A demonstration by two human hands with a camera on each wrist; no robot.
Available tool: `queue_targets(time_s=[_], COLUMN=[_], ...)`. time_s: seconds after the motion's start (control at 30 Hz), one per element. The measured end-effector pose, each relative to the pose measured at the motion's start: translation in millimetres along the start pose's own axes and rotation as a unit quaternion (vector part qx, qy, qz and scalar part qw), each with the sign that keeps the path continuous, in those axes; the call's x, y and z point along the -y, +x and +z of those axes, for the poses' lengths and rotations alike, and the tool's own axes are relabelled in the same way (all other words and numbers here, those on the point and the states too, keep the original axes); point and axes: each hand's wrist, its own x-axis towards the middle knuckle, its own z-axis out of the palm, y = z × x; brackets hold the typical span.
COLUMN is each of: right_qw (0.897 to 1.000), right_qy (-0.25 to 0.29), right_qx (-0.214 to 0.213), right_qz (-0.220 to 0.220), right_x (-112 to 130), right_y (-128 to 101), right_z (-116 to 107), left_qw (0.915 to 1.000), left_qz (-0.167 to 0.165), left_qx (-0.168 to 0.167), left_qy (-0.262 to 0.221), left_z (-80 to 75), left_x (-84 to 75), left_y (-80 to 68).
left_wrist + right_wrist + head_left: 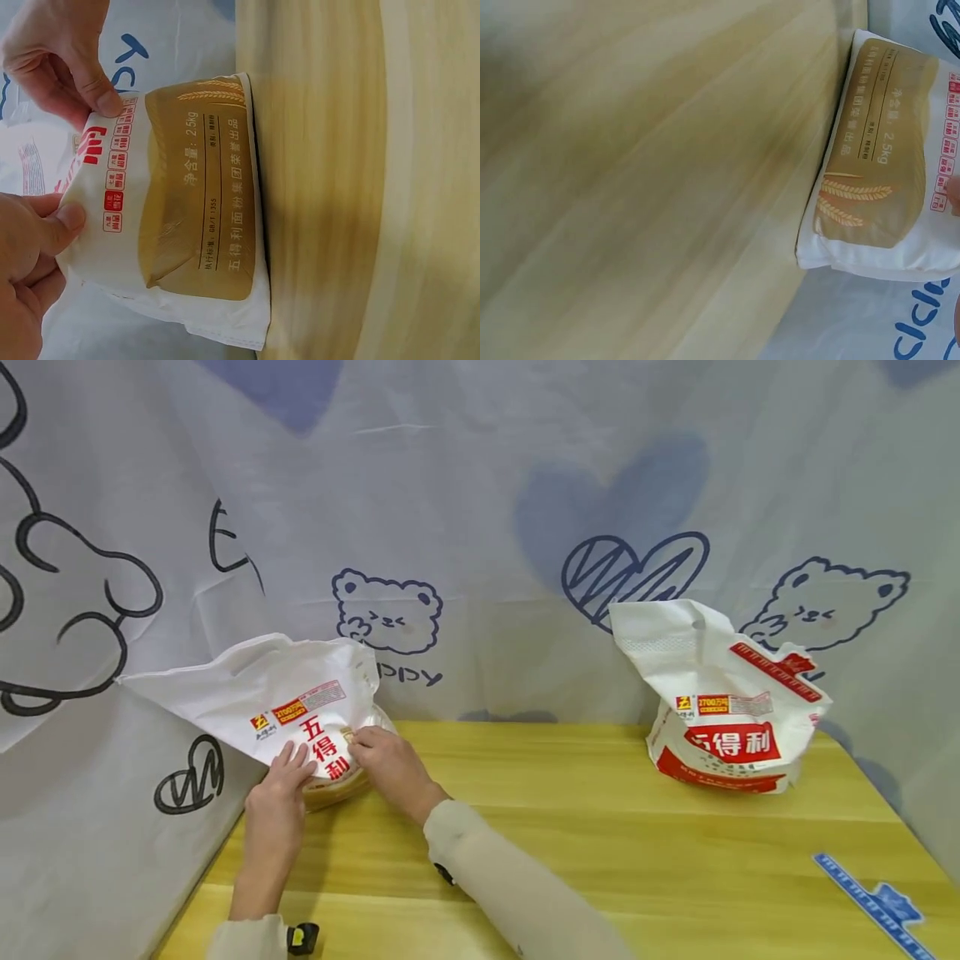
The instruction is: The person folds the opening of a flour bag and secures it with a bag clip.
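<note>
A white flour bag (pixel 300 710) with red print and a gold lower band stands at the table's far left corner, its empty top flopped over to the left. My left hand (pixel 288 768) holds the bag's front, the thumb (pixel 67 221) pressed on the white part above the gold band (pixel 195 195). Just to its right, my right hand (pixel 363 745) pinches the bag near the red characters, fingertips (pixel 101 101) on the material. The right wrist view shows the bag's base (pixel 885 165) on the wood and one fingertip at the frame edge.
A second, similar flour bag (pixel 727 710) stands crumpled at the far right of the yellow wooden table (pixel 600 860). A blue ruler (pixel 870 902) lies near the front right corner. A cloth printed with bears and hearts (pixel 480 527) hangs behind and on the left.
</note>
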Motion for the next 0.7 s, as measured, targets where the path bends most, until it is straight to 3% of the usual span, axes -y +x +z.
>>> queue_targets(time_s=[0.2, 0.53, 0.7], right_qw=[1.000, 1.000, 1.000], right_qy=[-0.023, -0.026, -0.019], right_qx=[-0.016, -0.013, -0.003], right_qz=[0.003, 0.011, 0.021], right_x=[0.7, 6.2, 9.7], right_y=[1.2, -3.3, -7.2], right_z=[0.6, 2.7, -0.5], left_qw=[1.0000, 0.9983, 0.9975], left_qz=[0.007, 0.033, 0.046], left_qx=[0.000, -0.048, -0.053], left_qy=[-0.002, -0.001, -0.005], left_z=[1.2, 1.6, 0.6], left_x=[2.7, 2.9, 3.0], left_y=[1.8, -4.4, -8.0])
